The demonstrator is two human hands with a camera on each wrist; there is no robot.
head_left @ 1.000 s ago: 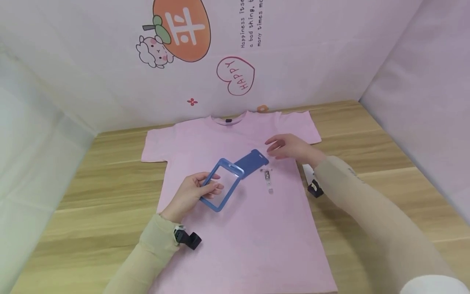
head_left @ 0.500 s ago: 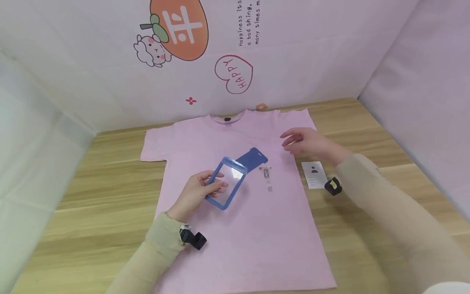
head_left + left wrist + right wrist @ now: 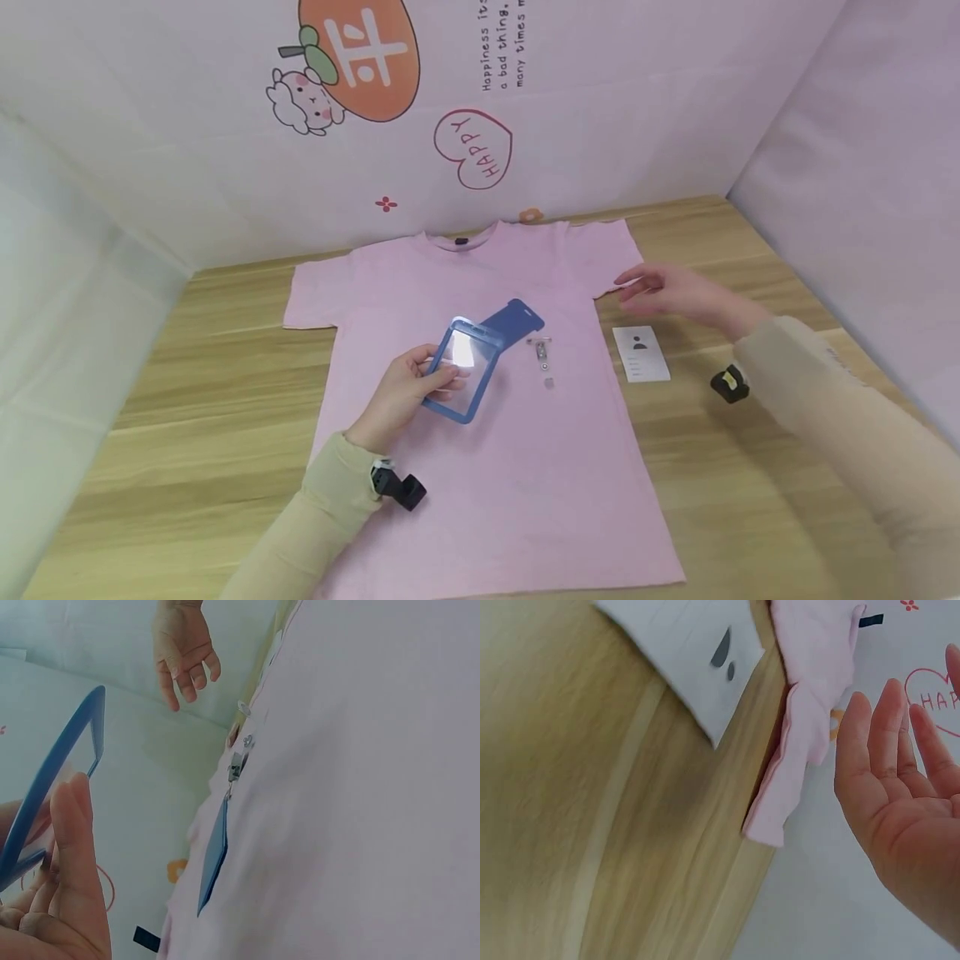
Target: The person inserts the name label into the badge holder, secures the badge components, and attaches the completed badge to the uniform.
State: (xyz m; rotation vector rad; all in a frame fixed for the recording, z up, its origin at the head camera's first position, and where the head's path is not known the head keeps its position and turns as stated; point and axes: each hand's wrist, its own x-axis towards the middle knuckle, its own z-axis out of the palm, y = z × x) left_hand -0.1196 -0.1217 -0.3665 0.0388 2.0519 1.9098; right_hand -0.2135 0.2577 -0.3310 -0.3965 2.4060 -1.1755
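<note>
My left hand (image 3: 408, 387) grips a blue-framed clear badge holder (image 3: 480, 385) by its left edge, tilted above the pink T-shirt (image 3: 525, 483). In the left wrist view its blue rim (image 3: 46, 776) shows edge-on beside the thumb. On the shirt lies a separate blue back piece (image 3: 516, 323), partly hidden by the holder in the head view. A badge clip (image 3: 542, 354) with a clear strap lies to its right. My right hand (image 3: 663, 292) hovers above the white ID card (image 3: 641, 354), apart from it, holding nothing. In the right wrist view its fingers (image 3: 885, 727) are relaxed.
The shirt lies flat on a wooden table (image 3: 225, 400), its collar toward a printed white cloth backdrop (image 3: 600, 125). Plain cloth walls stand at left and right. Each wrist carries a small black camera mount.
My right hand has moved right, away from the blue back piece, uncovering the ID card. My left hand has shifted slightly right with the badge holder still in its grip.
</note>
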